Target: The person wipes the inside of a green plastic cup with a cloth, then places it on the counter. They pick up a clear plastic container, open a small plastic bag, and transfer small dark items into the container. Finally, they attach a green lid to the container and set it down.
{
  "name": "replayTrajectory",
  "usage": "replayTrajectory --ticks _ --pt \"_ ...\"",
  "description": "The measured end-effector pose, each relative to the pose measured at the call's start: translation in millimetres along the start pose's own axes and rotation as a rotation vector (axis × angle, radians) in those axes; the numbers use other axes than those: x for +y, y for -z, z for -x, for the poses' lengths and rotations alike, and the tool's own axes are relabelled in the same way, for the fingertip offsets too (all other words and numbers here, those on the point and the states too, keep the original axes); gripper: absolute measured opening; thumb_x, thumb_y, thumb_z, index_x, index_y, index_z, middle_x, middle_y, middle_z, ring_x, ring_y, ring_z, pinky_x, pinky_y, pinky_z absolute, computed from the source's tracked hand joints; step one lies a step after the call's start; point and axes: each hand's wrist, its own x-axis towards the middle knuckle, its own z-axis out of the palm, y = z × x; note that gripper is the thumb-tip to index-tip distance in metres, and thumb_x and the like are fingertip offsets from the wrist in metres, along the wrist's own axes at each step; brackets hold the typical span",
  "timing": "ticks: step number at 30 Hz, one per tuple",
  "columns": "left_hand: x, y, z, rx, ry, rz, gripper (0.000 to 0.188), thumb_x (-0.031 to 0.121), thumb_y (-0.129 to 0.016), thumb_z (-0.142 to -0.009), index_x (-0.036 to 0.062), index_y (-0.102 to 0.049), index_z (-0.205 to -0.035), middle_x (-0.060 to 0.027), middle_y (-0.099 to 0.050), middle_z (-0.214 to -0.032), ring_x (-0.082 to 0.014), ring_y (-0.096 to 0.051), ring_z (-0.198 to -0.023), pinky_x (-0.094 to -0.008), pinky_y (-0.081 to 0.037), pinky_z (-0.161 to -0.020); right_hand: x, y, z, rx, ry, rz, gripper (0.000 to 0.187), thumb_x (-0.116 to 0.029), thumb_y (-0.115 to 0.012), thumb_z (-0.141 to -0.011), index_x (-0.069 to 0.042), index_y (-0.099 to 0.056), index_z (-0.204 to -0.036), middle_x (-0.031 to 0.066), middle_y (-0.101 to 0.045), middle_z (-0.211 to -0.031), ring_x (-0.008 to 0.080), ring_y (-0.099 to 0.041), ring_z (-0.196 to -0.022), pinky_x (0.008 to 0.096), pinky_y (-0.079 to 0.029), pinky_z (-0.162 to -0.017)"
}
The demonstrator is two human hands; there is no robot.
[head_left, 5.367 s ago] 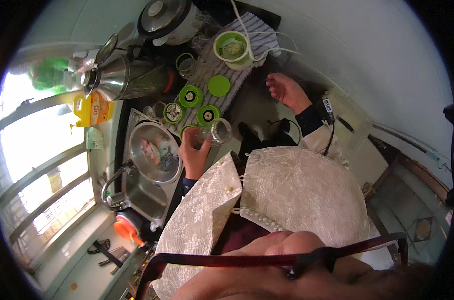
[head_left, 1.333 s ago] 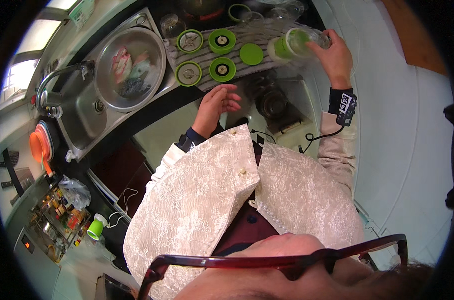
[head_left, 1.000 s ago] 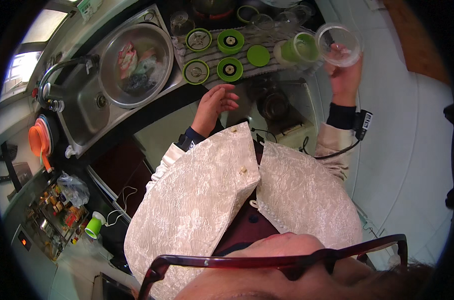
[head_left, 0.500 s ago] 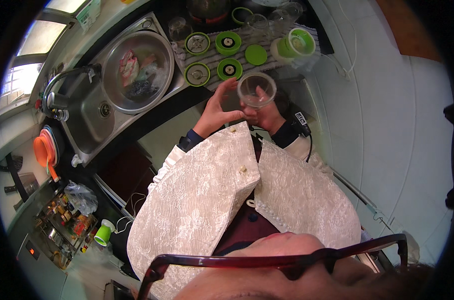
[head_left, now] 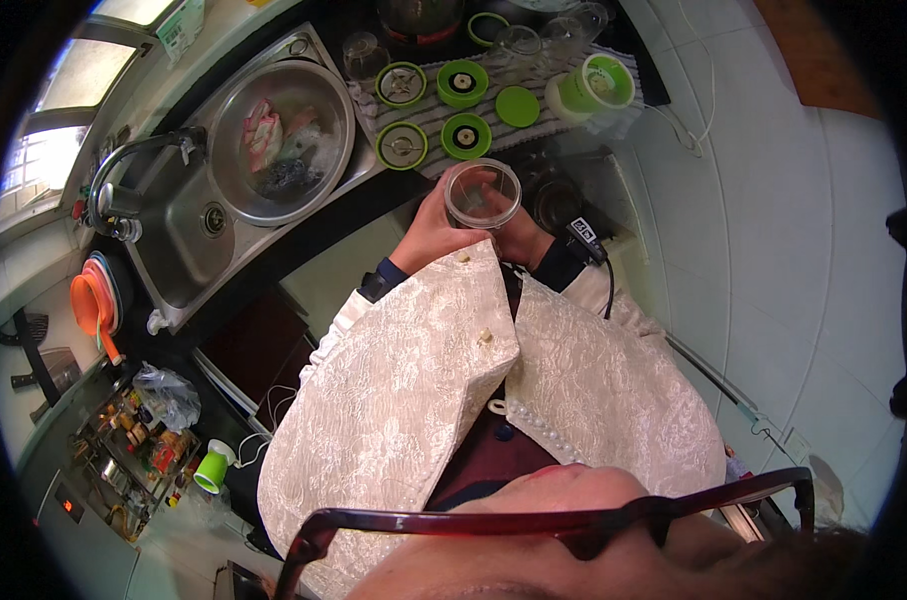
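Between my two hands is a clear plastic cup, its round rim facing up at me. My left hand wraps the cup's left side. My right hand grips it from the right, and some fingers show through the clear wall. Just beyond, on a striped cloth, lie two green rings with metal blades, two green bases with black centres and a flat green lid. A green and white blender body rests at the cloth's right end.
At left, a steel basin with bags and water sits over the sink beside a curved faucet. More clear cups stand at the back. Orange colanders hang at far left. A dark pot-like thing is right of my hands.
The cup has moved slightly left and nearer to me. My left hand, apart from it before with fingers spread, has closed around its left side.
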Motion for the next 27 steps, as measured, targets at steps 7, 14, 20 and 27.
replayTrajectory --ticks 7,14,20,27 --pt "5.2 2.6 1.4 0.02 -0.019 0.003 0.093 0.01 -0.089 -0.066 0.0032 -0.043 -0.146 -0.0107 -0.058 -0.136 -0.0212 -0.055 -0.128 -0.0368 -0.042 -0.111 1.0 -3.2 0.5 -0.11 0.118 0.009 0.051 -0.051 -0.044 -0.105 -0.011 -0.056 -0.134 0.0088 -0.069 -0.117 0.0182 -0.069 -0.099 0.0335 -0.057 -0.079" --pt "7.2 10.7 5.3 0.136 0.009 0.051 0.092 0.012 -0.09 -0.064 0.0021 -0.046 -0.144 -0.0104 -0.061 -0.13 -0.0201 -0.058 -0.124 -0.0349 -0.045 -0.106 -3.9 -18.8 4.1 -0.282 0.188 0.122 0.05 -0.049 -0.042 -0.107 -0.013 -0.053 -0.14 0.0068 -0.06 -0.136 0.0187 -0.06 -0.122 0.0359 -0.052 -0.1" --pt "7.6 22.5 9.3 0.242 0.015 0.071 0.092 0.016 -0.09 -0.065 0.0035 -0.046 -0.144 -0.0108 -0.062 -0.127 -0.0206 -0.059 -0.121 -0.0349 -0.046 -0.105 -10.4 -1.0 -0.4 -0.213 0.024 0.215 0.052 -0.056 -0.042 -0.105 -0.012 -0.061 -0.126 0.0051 -0.069 -0.104 0.0151 -0.067 -0.088 0.0313 -0.053 -0.078" --pt "20.1 29.9 18.6 0.317 -0.088 0.012 0.1 0.0 -0.088 -0.064 0.0056 -0.037 -0.15 -0.0119 -0.054 -0.14 -0.024 -0.056 -0.127 -0.038 -0.046 -0.107 -15.7 5.3 3.7 0.056 -0.051 0.497 0.038 -0.044 -0.051 -0.104 -0.01 -0.065 -0.112 0.0037 -0.068 -0.082 0.0123 -0.064 -0.073 0.0267 -0.05 -0.066"
